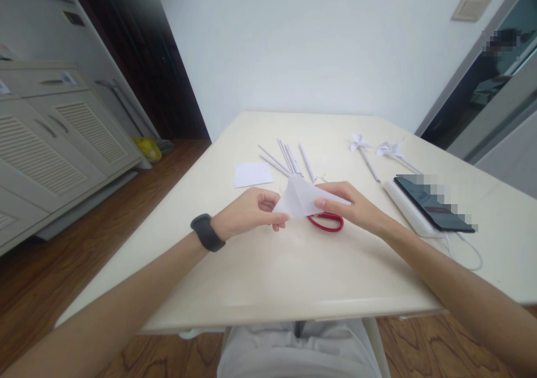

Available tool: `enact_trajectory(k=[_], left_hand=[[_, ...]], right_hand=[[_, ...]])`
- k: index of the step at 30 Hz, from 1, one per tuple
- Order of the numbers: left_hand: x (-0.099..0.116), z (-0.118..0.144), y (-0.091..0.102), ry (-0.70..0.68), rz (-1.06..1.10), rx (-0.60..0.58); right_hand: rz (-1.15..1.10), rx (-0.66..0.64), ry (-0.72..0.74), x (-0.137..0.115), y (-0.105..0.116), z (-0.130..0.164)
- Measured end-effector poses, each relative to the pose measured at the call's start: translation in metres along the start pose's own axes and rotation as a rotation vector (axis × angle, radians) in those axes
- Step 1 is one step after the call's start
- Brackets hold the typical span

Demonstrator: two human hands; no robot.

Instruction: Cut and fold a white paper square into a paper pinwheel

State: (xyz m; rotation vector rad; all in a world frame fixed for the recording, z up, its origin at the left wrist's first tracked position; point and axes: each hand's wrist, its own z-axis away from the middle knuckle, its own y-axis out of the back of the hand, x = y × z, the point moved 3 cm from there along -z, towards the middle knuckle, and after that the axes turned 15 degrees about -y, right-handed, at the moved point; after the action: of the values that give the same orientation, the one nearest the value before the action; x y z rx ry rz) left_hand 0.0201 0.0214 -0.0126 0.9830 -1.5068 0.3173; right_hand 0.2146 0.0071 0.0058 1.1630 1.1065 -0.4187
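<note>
A white sheet of paper (298, 198) with a crease down it is held up between both hands, above the table. My left hand (264, 209) pinches its lower left corner between thumb and fingers. On the other side, my right hand (342, 202) grips the right part, thumb on top. Scissors with red handles (329, 222) lie beneath the paper; their blades are hidden. Just behind are several thin rolled paper sticks (289, 157) and a thicker paper roll (307, 162). A stack of white paper squares (253, 174) rests to the left.
Two paper pinwheels on sticks, one nearer the middle (359, 142) and one further right (390, 149), lie at the back right of the cream table (260, 277). A dark phone (432, 204) sits on a white box (413, 213) with a white cable (476, 255).
</note>
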Motion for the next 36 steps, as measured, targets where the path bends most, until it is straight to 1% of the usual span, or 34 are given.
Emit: enact_trajectory(k=[2,6,8,12,16,19,24,29,36], left_hand=[[0.000,0.000,0.000,-0.010,-0.023,0.000],[0.001,0.002,-0.002,-0.011,-0.075,-0.013],[0.001,0.002,-0.003,-0.002,-0.102,-0.020],[0.000,0.002,-0.006,0.000,-0.133,-0.015],[0.002,0.003,-0.010,-0.007,-0.090,-0.015],[0.002,0.003,-0.014,-0.016,-0.006,0.004],[0.001,0.003,-0.018,-0.040,0.074,0.064],[0.003,0.005,-0.020,-0.031,0.065,0.062],[0.005,0.005,-0.021,-0.036,0.031,0.061]], right_hand=[[-0.047,0.065,0.018,-0.001,0.009,-0.001],[-0.056,0.122,0.003,-0.003,0.015,-0.002],[-0.013,0.142,-0.001,-0.004,0.013,-0.002],[0.078,0.191,0.009,-0.005,0.000,-0.002],[0.091,0.259,0.023,-0.004,-0.008,-0.002],[0.083,0.253,0.024,-0.005,-0.009,-0.003],[0.075,0.195,0.012,-0.006,-0.014,-0.002],[0.080,0.176,-0.028,-0.005,-0.017,-0.001],[0.049,0.192,-0.004,-0.004,-0.015,-0.003]])
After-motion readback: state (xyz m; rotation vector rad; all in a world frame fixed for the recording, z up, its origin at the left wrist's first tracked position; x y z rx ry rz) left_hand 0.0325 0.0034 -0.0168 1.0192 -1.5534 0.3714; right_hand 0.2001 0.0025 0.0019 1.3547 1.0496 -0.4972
